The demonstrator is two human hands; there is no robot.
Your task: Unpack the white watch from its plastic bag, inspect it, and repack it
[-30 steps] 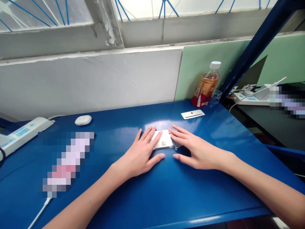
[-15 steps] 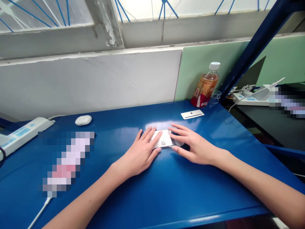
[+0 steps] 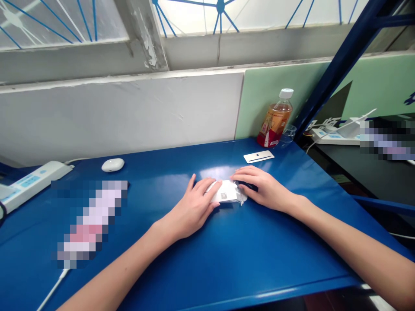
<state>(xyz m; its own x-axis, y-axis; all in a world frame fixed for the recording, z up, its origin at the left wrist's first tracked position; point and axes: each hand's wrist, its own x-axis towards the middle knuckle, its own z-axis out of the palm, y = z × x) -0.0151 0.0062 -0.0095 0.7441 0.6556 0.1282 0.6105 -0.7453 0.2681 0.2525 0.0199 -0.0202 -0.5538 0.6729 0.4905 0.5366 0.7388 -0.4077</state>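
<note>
A small flat white packet [image 3: 227, 192] with a printed square lies on the blue table [image 3: 227, 259], near its middle. My left hand [image 3: 193, 207] grips the packet's left edge, thumb under and fingers curled on top. My right hand [image 3: 262, 188] holds its right edge, fingers curled over the far corner. The packet's left side looks slightly lifted off the table.
A white card [image 3: 258, 156] with a dark dot lies behind the hands. A drink bottle [image 3: 275, 119] with orange liquid stands at the back right corner. A white oval object [image 3: 113, 164] and a white power strip [image 3: 29, 183] sit at the left. A blue post rises right.
Both hands went from lying flat with fingers stretched over the packet to curling around its edges. The thumbs drew in, and the packet's left side has lifted a little.
</note>
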